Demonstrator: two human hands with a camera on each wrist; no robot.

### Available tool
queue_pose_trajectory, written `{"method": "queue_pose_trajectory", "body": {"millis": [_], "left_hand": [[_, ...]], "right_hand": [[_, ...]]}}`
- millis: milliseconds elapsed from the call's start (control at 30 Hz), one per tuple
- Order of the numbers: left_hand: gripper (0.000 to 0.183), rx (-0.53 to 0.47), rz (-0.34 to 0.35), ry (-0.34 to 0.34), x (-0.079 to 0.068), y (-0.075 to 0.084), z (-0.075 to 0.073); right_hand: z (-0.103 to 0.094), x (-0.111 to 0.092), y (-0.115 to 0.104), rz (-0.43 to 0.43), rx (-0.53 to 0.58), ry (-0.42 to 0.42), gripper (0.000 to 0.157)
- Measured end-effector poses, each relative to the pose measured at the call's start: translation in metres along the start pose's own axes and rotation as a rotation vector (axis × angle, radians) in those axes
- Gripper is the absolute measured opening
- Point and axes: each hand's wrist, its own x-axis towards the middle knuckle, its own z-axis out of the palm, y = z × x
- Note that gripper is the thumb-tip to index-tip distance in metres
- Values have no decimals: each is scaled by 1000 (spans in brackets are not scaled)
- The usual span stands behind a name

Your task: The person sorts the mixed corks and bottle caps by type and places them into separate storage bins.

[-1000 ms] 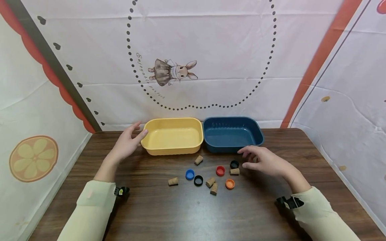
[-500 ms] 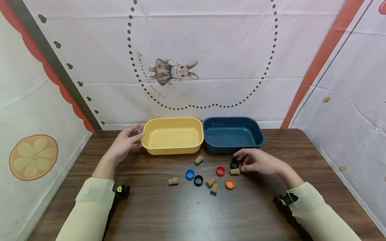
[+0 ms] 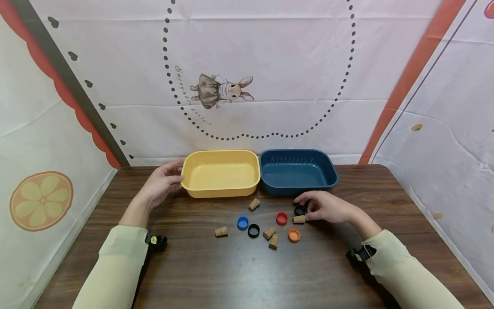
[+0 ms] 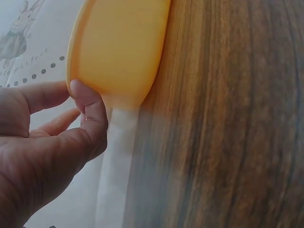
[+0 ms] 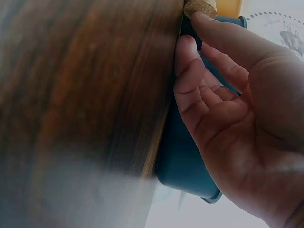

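Observation:
My left hand (image 3: 164, 182) is at the left end of a yellow tray (image 3: 221, 194). In the left wrist view its thumb and index finger touch the tray's rim near a corner, the other fingers bent loosely behind. My right hand (image 3: 328, 207) is low over the table, in front of a blue tray (image 3: 297, 191). Its index finger reaches past a black bottle cap (image 3: 299, 210), while the thumb tip meets the end of a cork (image 3: 299, 219) beside that cap. Cap and cork both rest on the table; I see no firm grip on either.
Between the hands lie a blue cap (image 3: 242, 222), a second black cap (image 3: 253, 231), a red cap (image 3: 281, 218), an orange cap (image 3: 294, 235) and several more corks (image 3: 221, 231). A printed cloth (image 3: 293, 86) hangs behind the trays.
My right hand has moved left and slightly down, its thumb reaching the cork and its index finger passing the black cap. The left thumb has come down to the yellow tray's rim.

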Motion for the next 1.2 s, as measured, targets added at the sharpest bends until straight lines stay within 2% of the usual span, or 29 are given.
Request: {"method": "queue_pose_trajectory", "body": {"millis": [600, 900, 1200], "left_hand": [[65, -117, -10, -21, 4, -5, -2], [65, -112, -11, -21, 2, -8, -1], [65, -117, -4, -22, 1, -7, -1]], "right_hand": [[3, 4, 0, -4, -64, 15, 33], [4, -1, -4, 16, -94, 51, 32], [-4, -11, -13, 40, -63, 95, 34]]}}
